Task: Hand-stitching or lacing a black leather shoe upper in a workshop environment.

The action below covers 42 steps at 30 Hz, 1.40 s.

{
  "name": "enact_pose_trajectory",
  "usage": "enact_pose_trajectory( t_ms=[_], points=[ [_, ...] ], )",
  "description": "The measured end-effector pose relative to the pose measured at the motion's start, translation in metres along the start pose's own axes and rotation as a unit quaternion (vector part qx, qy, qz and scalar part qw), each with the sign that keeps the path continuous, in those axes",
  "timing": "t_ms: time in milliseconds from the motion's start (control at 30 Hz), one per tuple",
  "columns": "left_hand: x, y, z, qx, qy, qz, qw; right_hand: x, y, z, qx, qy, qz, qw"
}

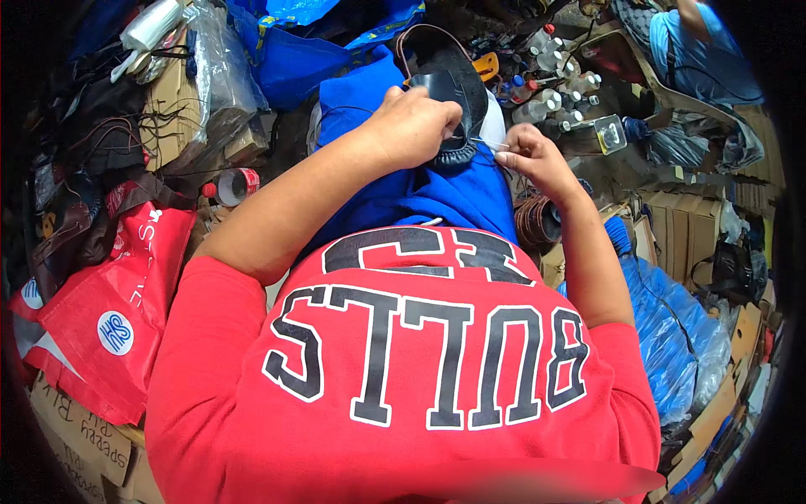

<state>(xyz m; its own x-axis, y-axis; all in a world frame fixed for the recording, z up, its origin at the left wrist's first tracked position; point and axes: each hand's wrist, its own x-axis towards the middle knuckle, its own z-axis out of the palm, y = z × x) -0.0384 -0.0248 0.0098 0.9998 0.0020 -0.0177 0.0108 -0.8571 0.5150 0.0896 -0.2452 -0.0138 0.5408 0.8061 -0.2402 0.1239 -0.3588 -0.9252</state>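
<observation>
1. The black leather shoe upper with a gathered, puckered toe edge lies on the person's lap, over the blue cloth of the trousers, held up in front of the red printed shirt.

2. The left hand is closed over the near side of the leather piece, its grip wrapped firmly on the material so that the fingers are mostly hidden behind the knuckles.

3. The right hand sits just beside the puckered edge, thumb and fingertips pinched together on what looks like a thin needle or a strand of pale thread running back to the leather; the view is too small to tell which.

4. As a judgement of progress: the toe edge near the hands already shows a gathered, stitched run, so part of the seam seems done. The brown-trimmed opening further away shows no such gathering.

5. How much of the edge is left cannot be read, since the left hand covers much of it.

6. Around the lap: a red carrier bag to the left, small clear bottles with white caps beyond the right hand, blue plastic sheeting to the right.
</observation>
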Motion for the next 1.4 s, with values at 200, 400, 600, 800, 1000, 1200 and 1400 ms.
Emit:
enact_pose_trajectory(
  t_ms=[200,400,600,800,1000,1200,1400],
  points=[
    [0.001,0.001,0.006,0.006,-0.032,0.038,0.999,-0.013,-0.017,-0.021,0.077,-0.017,-0.026,0.997],
    [0.004,0.001,0.006,0.027,-0.041,0.069,0.996,0.029,0.015,-0.041,-0.358,0.191,-0.087,0.910],
    [0.000,-0.005,0.005,0.050,-0.017,0.091,0.994,0.006,-0.063,0.001,-0.467,-0.009,-0.170,0.868],
    [-0.005,-0.015,0.006,0.106,0.037,0.178,0.978,0.015,-0.071,0.023,-0.585,-0.098,-0.152,0.790],
    [-0.041,-0.041,-0.028,0.220,0.027,0.143,0.965,0.003,-0.026,-0.019,-0.544,-0.033,-0.159,0.823],
    [-0.076,-0.075,-0.091,-0.214,0.138,-0.059,0.965,-0.027,0.016,-0.087,0.148,0.136,0.033,0.979],
    [-0.027,0.022,-0.083,-0.551,0.015,0.141,0.822,0.018,-0.097,0.003,0.470,0.008,-0.190,0.862]
  ],
)
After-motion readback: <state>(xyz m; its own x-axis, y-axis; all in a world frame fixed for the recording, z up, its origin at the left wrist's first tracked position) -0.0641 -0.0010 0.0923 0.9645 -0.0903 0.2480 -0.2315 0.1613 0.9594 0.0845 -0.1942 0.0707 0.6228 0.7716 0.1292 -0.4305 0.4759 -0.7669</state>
